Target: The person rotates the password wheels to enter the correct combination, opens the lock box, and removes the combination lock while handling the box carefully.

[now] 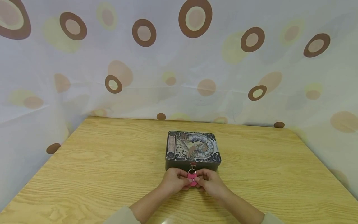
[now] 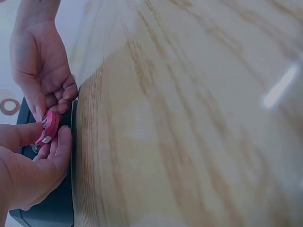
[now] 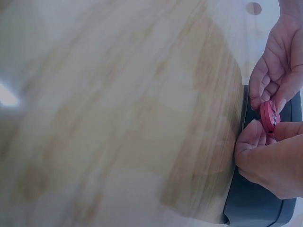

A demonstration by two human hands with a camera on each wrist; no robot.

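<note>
- Pinching the pink padlock [image 1: 192, 177] with the left hand [image 1: 175, 180], at the left edge, between thumb and bent fingers.
- Pinching the same padlock with the right hand [image 1: 211, 183], at the right edge, again between thumb and bent fingers, just beside the left hand.
- Holding the padlock between both hands, just in front of the middle of the front wall of a dark box [image 1: 176, 164], with the metal shackle [image 1: 192, 169] toward the box.
- Showing on the padlock's front face a few small marks or dials, too small to read.
- Reaching with the shackle to a reddish clasp [image 1: 193, 164] on the box; cannot tell whether hooked through or only touching.
- Can see, just beyond the hands, the box's lid [image 1: 193, 146], down and printed with a figure and a pale ring pattern.
- Resting, as for the box, flat on the wood-grain table [image 1: 112, 155].
- Covering both wearer's upper forearms, at the lower edge, with pale sleeves [image 1: 121, 217].
- Hanging behind and beside the table as a white sheet [image 1: 167, 59], patterned with brown, peach and yellow ovals.
</note>
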